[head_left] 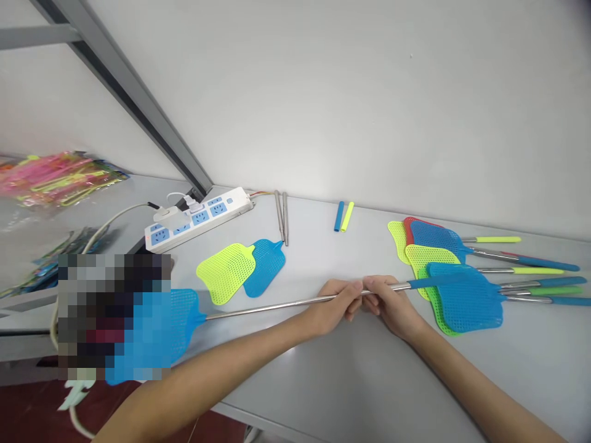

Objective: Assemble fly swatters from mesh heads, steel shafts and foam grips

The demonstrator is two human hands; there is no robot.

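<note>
Here the blue fly swatter lies stretched across the middle of the worktop, its head out toward the left edge, its blue grip toward the right. Both hands are closed around the thin metal rod: the left hand and the right hand pinch it side by side, nearly touching. The likely trouble is the slim rod bending or slipping apart if the hands pull unevenly, or its grip end sweeping into the pile of finished swatters just beside the right hand.
</note>
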